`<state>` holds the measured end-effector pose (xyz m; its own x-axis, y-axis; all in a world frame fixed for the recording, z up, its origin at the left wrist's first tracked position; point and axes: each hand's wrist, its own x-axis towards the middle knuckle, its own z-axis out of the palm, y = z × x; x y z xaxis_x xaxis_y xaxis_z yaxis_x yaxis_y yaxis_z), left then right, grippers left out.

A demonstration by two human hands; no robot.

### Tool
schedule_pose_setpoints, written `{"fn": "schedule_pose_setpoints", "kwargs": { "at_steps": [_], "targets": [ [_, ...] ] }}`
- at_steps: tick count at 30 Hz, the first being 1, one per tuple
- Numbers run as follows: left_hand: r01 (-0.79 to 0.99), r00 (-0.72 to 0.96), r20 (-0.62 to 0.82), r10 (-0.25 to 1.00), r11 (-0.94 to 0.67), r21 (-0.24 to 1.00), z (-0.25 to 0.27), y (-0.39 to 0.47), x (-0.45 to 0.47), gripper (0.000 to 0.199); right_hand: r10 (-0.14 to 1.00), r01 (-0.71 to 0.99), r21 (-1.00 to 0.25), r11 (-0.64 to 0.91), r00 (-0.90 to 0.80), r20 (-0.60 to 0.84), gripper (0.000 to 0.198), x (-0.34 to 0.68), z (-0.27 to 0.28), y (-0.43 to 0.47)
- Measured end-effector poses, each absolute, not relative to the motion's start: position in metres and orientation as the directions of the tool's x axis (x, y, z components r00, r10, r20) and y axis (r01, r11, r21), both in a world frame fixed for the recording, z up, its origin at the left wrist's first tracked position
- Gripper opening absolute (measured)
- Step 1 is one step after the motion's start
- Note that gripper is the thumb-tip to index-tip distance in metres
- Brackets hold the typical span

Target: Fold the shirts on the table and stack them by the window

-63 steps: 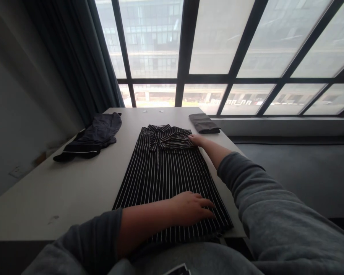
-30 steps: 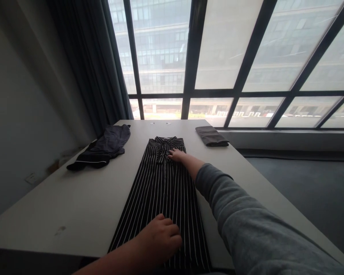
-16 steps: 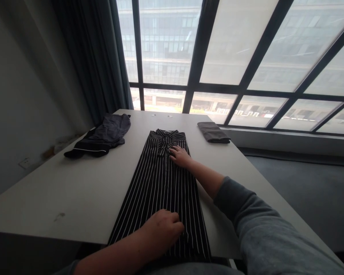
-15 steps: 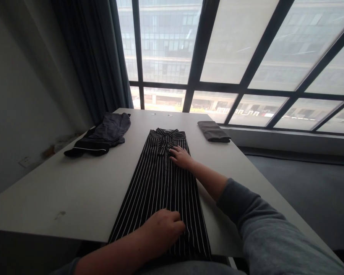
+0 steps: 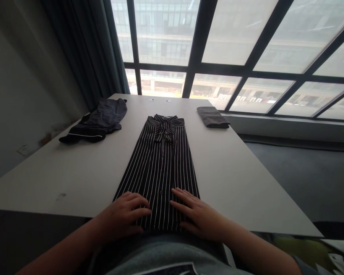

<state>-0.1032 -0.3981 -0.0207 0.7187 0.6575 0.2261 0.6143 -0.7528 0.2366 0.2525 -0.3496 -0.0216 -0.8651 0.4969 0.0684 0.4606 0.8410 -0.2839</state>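
Note:
A black shirt with white stripes [image 5: 163, 164] lies lengthwise down the table, folded into a long narrow strip. Its collar and tied bow [image 5: 164, 131] point toward the window, and small buttons run along the middle. On the left side of its near end rests my left hand [image 5: 125, 214], fingers apart and slightly bent. Across from it, my right hand [image 5: 196, 215] lies on the right side of the cloth with its fingers spread. Neither hand grips anything. My body hides the shirt's nearest edge.
The white table [image 5: 229, 179] carries a crumpled dark grey and black garment [image 5: 99, 120] at the far left. A folded grey cloth [image 5: 213, 117] lies at the far right. Behind stand a large window and a dark curtain [image 5: 83, 46].
My right hand has come back from the bow to the shirt's near end. My left hand has shifted left and its fingers have opened. The view has tilted down.

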Motion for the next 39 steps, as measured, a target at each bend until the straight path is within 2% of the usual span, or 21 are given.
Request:
{"fn": "schedule_pose_setpoints", "kwargs": {
  "at_steps": [3, 6, 9, 14, 17, 20, 23, 27, 30, 33, 36, 39],
  "targets": [
    [0.748, 0.624, 0.144, 0.768, -0.64, 0.177, -0.032, -0.415, -0.157, 0.066, 0.493, 0.429, -0.31, 0.848, -0.854, 0.166, 0.058, 0.281, -0.02, -0.362],
    [0.813, 0.557, 0.145, 0.818, -0.572, 0.108, -0.042, -0.427, -0.186, 0.074, 0.487, 0.447, -0.31, 0.839, -0.871, 0.065, 0.079, 0.302, -0.02, -0.365],
    [0.839, 0.511, 0.197, 0.837, -0.535, 0.096, -0.047, -0.431, -0.187, 0.075, 0.499, 0.483, -0.307, 0.82, -0.866, -0.029, 0.09, 0.307, -0.025, -0.366],
    [0.814, 0.548, 0.218, 0.808, -0.575, 0.083, -0.049, -0.428, -0.169, 0.071, 0.542, 0.522, -0.264, 0.811, -0.84, 0.003, 0.089, 0.297, -0.035, -0.368],
    [0.777, 0.596, 0.242, 0.765, -0.626, 0.065, -0.047, -0.43, -0.169, 0.063, 0.542, 0.526, -0.274, 0.805, -0.84, -0.021, 0.091, 0.295, -0.028, -0.371],
    [0.777, 0.581, 0.26, 0.771, -0.621, 0.104, -0.041, -0.434, -0.167, 0.057, 0.507, 0.488, -0.309, 0.816, -0.861, -0.021, 0.081, 0.295, -0.009, -0.373],
    [0.843, 0.471, 0.272, 0.839, -0.519, 0.141, -0.032, -0.437, -0.149, 0.051, 0.516, 0.47, -0.327, 0.819, -0.854, 0.064, 0.055, 0.286, 0.011, -0.371],
    [0.923, 0.318, 0.206, 0.925, -0.353, 0.157, -0.021, -0.434, -0.11, 0.038, 0.554, 0.514, -0.239, 0.824, -0.82, 0.145, 0.035, 0.254, 0.02, -0.352],
    [0.964, 0.21, 0.122, 0.97, -0.226, 0.139, -0.013, -0.433, -0.089, 0.027, 0.514, 0.505, -0.113, 0.856, -0.853, 0.085, 0.034, 0.23, 0.02, -0.329],
    [0.983, 0.145, 0.07, 0.987, -0.152, 0.106, -0.006, -0.434, -0.079, 0.019, 0.5, 0.499, -0.024, 0.866, -0.866, 0.028, 0.043, 0.218, 0.025, -0.308],
    [0.985, 0.137, 0.043, 0.99, -0.141, 0.098, -0.002, -0.433, -0.076, 0.02, 0.411, 0.411, -0.008, 0.911, -0.911, -0.045, 0.048, 0.21, 0.033, -0.3],
    [0.98, 0.148, 0.043, 0.988, -0.153, 0.131, 0.001, -0.431, -0.075, 0.024, 0.296, 0.3, -0.016, 0.954, -0.947, -0.127, 0.032, 0.202, 0.037, -0.3]
  ]
}}
